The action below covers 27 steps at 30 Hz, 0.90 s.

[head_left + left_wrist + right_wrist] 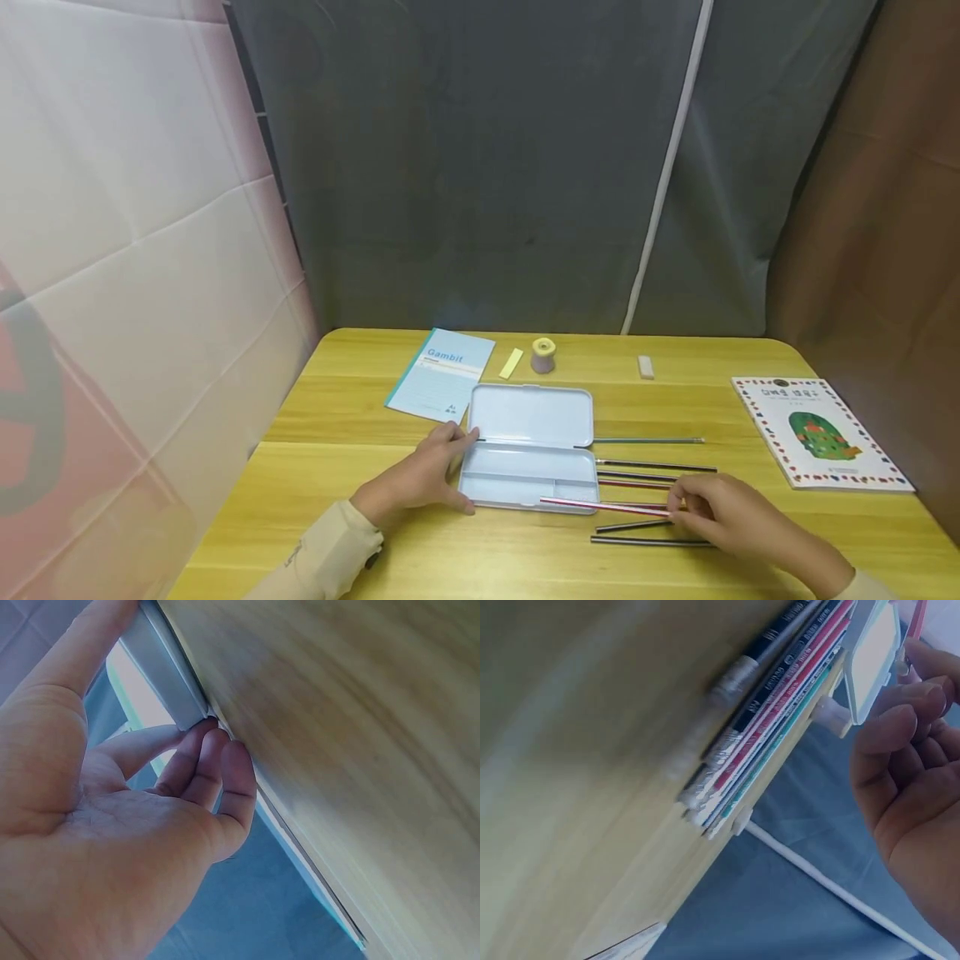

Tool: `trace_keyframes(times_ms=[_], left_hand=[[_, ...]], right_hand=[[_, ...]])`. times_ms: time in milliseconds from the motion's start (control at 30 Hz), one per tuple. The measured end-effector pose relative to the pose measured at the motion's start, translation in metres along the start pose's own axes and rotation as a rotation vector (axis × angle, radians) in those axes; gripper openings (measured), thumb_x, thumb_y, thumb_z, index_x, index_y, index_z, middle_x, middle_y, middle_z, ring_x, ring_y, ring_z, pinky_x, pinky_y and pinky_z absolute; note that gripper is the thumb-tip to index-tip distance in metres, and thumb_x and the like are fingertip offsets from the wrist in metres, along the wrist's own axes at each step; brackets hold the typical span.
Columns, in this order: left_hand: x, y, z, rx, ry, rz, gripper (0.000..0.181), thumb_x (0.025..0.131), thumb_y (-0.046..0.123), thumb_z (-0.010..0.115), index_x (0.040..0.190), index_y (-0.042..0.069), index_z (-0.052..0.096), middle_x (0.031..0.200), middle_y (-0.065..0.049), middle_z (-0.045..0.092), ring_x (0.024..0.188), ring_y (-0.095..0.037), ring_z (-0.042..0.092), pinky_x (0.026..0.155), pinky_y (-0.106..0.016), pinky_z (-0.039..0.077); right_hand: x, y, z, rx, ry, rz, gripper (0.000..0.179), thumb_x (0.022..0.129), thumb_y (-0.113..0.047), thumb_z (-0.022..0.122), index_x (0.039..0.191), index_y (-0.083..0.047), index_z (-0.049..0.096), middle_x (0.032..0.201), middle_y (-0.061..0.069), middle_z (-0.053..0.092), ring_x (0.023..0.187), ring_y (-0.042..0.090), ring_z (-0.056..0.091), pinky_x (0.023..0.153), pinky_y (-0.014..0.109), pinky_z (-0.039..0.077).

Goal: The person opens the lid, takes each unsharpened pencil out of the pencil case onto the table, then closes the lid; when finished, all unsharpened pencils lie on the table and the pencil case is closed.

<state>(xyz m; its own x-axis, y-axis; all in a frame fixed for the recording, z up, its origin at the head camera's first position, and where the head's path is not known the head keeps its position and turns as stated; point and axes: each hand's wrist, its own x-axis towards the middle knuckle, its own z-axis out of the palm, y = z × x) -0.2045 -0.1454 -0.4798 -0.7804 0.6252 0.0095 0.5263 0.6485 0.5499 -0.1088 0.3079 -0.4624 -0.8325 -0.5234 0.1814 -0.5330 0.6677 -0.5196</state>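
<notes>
A white pencil case (531, 415) lies with its lid raised back on the table, its compartments bare. My left hand (422, 477) holds its left side, thumb at the near corner and fingers by the hinge. Between thumb and fingers, my right hand (731, 510) pinches a red-and-white striped pencil (592, 504), whose far end reaches over the case's front right edge. Several pencils lie to the right of the case, among them a green pencil (648, 440) and a black pencil (637, 541). The right wrist view shows dark and red pencils (780, 690) lined up below that hand.
Behind the case are a light blue notebook (441, 375), a yellow strip (512, 363), a yellow-and-purple spool-shaped object (543, 356) and a white eraser (646, 367). A picture-covered book (821, 433) lies at the right. Dark fabric (480, 167) hangs beyond the table (337, 533).
</notes>
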Motion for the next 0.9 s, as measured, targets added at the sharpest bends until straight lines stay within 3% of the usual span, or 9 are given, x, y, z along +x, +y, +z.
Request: trace_keyframes(times_ms=[267,500,700,900], left_hand=[[0.001,0.001,-0.001,0.004,0.001,-0.005,0.115,0.068,0.032,0.102,0.158,-0.006,0.042,0.124,-0.007,0.052,0.111,-0.017,0.039,0.098,-0.036,0.045],[0.001,0.0,0.0,0.005,0.001,-0.001,0.115,0.068,0.032,0.102,0.158,-0.006,0.042,0.124,-0.008,0.052,0.111,-0.017,0.038,0.097,-0.034,0.045],[0.001,0.0,0.001,0.007,0.001,-0.002,0.115,0.068,0.032,0.102,0.158,-0.007,0.042,0.124,-0.008,0.052,0.111,-0.017,0.038,0.097,-0.034,0.045],[0.002,-0.002,0.001,0.016,0.002,-0.003,0.115,0.068,0.032,0.102,0.158,-0.006,0.042,0.124,-0.008,0.052,0.111,-0.017,0.038,0.097,-0.034,0.045]], right_hand=[[-0.025,0.008,0.006,0.0,0.021,-0.065,0.023,0.095,-0.01,0.078,0.093,-0.029,0.067,0.069,-0.023,0.048,0.065,-0.014,0.037,0.054,0.016,0.037],[-0.042,0.015,0.006,0.068,-0.014,-0.081,0.024,0.096,-0.008,0.077,0.094,-0.03,0.066,0.073,-0.022,0.053,0.069,-0.014,0.042,0.055,0.016,0.041],[-0.049,0.026,0.006,0.113,-0.024,-0.123,0.023,0.096,-0.007,0.077,0.098,-0.028,0.067,0.071,-0.017,0.054,0.069,-0.015,0.041,0.054,0.016,0.041],[-0.053,0.033,0.005,0.128,-0.046,-0.112,0.022,0.096,-0.008,0.077,0.097,-0.028,0.068,0.07,-0.016,0.055,0.069,-0.015,0.042,0.054,0.016,0.041]])
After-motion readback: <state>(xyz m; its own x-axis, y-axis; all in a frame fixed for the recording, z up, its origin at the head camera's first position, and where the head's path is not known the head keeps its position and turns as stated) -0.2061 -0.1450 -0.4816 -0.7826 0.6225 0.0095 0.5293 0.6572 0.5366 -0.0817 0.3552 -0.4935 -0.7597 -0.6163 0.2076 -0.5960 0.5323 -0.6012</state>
